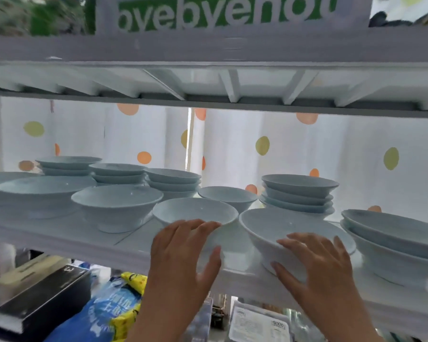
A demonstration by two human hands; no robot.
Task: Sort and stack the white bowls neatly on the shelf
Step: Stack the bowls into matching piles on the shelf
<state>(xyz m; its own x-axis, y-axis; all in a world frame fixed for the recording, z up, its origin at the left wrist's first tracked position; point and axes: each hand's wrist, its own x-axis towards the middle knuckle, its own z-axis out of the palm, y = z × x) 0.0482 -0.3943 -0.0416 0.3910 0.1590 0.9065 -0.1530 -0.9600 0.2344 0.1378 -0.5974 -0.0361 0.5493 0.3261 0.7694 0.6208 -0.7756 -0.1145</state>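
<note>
Left hand (183, 250): fingers spread, nearly straight, laid against near wall of small bowl (195, 212); thumb apart, low near the foot; not clamped round it.
Right hand (319, 265): likewise splayed, fingers flat on outer wall of wide bowl (282, 222), thumb low by the base; no closed grip seen.
Task bowls: both upright at front edge of shelf (59, 234), side by side; rims touching or just apart, cannot tell which.
Step in hand: probably taking hold of the two loose front bowls to match each to a pile; sorting looks partly done, several singles not yet stacked.
Next move calls for: a firm hold on each before lifting; sizes differ, so small bowl likely belongs with its like, not under wide bowl.
Loose singles: medium bowl (116, 206) to the left, large bowl (40, 191) beyond it, rear bowl (227, 197) just behind small bowl.
Stacks: shallow stack (298, 193) behind wide bowl; right stack (393, 239) just beside it; back stacks (118, 172) along the rear.
In the way: upper shelf (208, 53) low overhead, limiting lift; right stack close on the outer side; front edge near, so risk of a slip off.
Beyond: spotted curtain (331, 149) behind; black box (42, 299) and blue bag (109, 307) below the shelf.
</note>
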